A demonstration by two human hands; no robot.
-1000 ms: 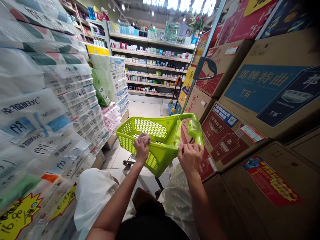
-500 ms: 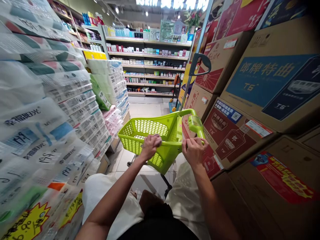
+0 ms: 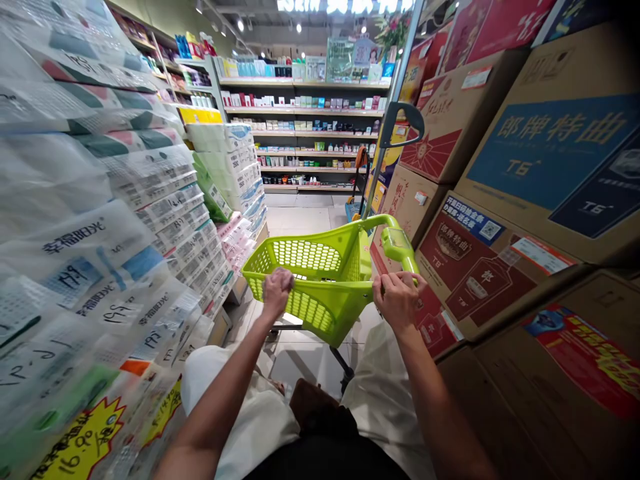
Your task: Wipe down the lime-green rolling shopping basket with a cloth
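A lime-green plastic shopping cart (image 3: pixel 345 313) with perforated basket walls stands in front of me, turned sideways. My left hand (image 3: pixel 277 295) is closed around a crumpled greyish-pink cloth (image 3: pixel 284 279), at the near rim of the basket toward its left end. My right hand (image 3: pixel 399 299) is closed over the cart's rim at the right, where the rim meets the handle (image 3: pixel 400 243). Hardly anything can be made out inside the basket. The cart's wheels are partly hidden by my legs.
Stacked plastic-wrapped paper packs (image 3: pixel 165 207) rise close on the left. Cardboard cartons (image 3: pixel 565 140) are piled along the right. Behind the cart stands a metal pole with a dark grey loop handle (image 3: pixel 403 125). Shelves of small boxes (image 3: pixel 305 110) line the back, past a tiled floor (image 3: pixel 300 213).
My left hand has slid the cloth leftward along the cart's near rim. My right hand keeps its hold on the rim, and the view has shifted slightly.
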